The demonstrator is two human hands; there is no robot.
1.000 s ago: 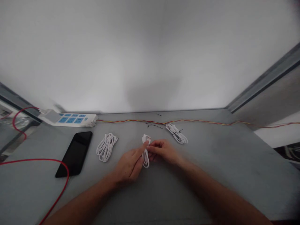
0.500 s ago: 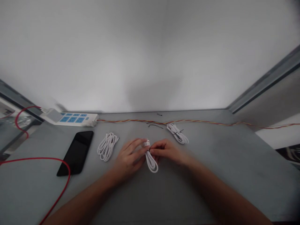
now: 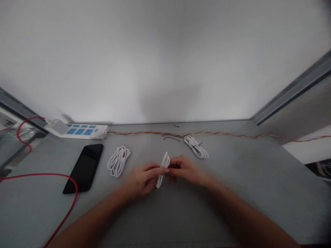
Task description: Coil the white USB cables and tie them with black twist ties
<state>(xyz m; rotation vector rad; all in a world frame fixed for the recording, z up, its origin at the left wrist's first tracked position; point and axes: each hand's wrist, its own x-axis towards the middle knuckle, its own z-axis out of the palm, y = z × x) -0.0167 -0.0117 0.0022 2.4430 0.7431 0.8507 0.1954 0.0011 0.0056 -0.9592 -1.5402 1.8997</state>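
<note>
A coiled white USB cable [image 3: 166, 159] stands tilted between my hands, with a thin black tie [image 3: 162, 174] around its middle. My left hand [image 3: 145, 177] grips the coil from the left, thumb across its front. On the other side, the fingers of my right hand [image 3: 182, 169] are closed against the coil's right edge; their tips are partly hidden. Left of my hands lies a second coiled white cable [image 3: 119, 162] with no tie visible. Beyond my right hand rests a third white cable [image 3: 196, 147], bound with a black tie.
At the left lie a black phone [image 3: 84, 168] and a red cable [image 3: 73, 203]. A white power strip [image 3: 82, 131] with blue sockets sits near the back wall. Twisted red-yellow wire [image 3: 219, 133] runs along the back, near loose black ties [image 3: 172, 138].
The held coil has been turned over: its looped end now points away from me, and its USB plug no longer shows at the top. My left fingers have shifted down slightly.
</note>
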